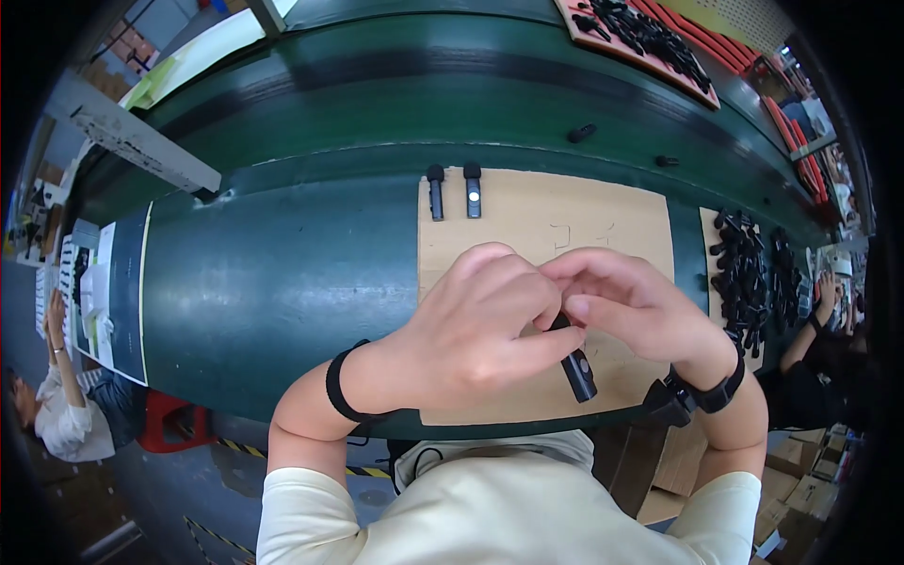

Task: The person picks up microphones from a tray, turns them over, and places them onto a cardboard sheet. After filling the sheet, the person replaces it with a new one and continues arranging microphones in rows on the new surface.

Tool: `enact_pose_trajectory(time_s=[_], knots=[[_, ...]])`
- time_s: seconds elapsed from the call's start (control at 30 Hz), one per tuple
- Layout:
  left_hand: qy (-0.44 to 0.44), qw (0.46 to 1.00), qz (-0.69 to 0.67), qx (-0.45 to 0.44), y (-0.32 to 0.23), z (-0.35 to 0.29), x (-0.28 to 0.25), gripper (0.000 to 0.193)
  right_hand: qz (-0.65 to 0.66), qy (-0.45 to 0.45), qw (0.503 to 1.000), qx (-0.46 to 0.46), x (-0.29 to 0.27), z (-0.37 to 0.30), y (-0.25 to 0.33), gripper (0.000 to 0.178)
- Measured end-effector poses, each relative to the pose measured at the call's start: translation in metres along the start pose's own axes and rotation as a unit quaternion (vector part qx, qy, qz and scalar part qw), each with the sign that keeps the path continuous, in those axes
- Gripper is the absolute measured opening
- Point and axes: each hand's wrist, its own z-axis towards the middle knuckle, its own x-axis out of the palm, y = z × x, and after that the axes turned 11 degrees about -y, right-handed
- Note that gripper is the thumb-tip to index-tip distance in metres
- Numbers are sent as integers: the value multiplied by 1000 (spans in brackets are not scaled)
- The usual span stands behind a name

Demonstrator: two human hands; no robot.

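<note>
Black mini microphone [579,375], one: over cardboard sheet [537,207], near half; likely light, stiff, smooth; best gripped mid-body. Left hand [490,325] pinches upper end; right hand [631,306] curled alongside, grip unclear.

The long green bench [282,273] I'm watching remotely has a seam [395,145] running along it, and on the near side I see a tan cardboard sheet [612,207] lying flat, with two slim black devices [474,190] side by side by its far left corner. Beyond the seam I make out two small black pieces [582,133] lying apart; to the right, a heap of black parts [741,273] covers much of a narrow cardboard strip [707,226].
</note>
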Motion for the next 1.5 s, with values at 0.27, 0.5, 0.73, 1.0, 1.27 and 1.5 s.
enact_pose_trajectory(time_s=[0.27,0.5,0.73,1.0,1.27,1.5], knots=[[25,996,-20,-79,22,7,-13,31,-26,131,988,76,-20,55,-2,20],[-44,962,41,-268,96,-12,-48,26,-194,-65,978,-29,-24,107,-4,14],[7,931,66,-359,118,-27,-41,28,-294,-105,948,-70,-20,151,-19,14],[33,923,48,-379,122,-31,-36,35,-372,-133,913,-100,-24,162,-29,16],[51,931,42,-360,125,-36,-34,44,-472,-139,848,-195,-21,147,-21,19],[69,937,36,-340,127,-37,-28,50,-508,-102,771,-370,-17,139,-29,31]])
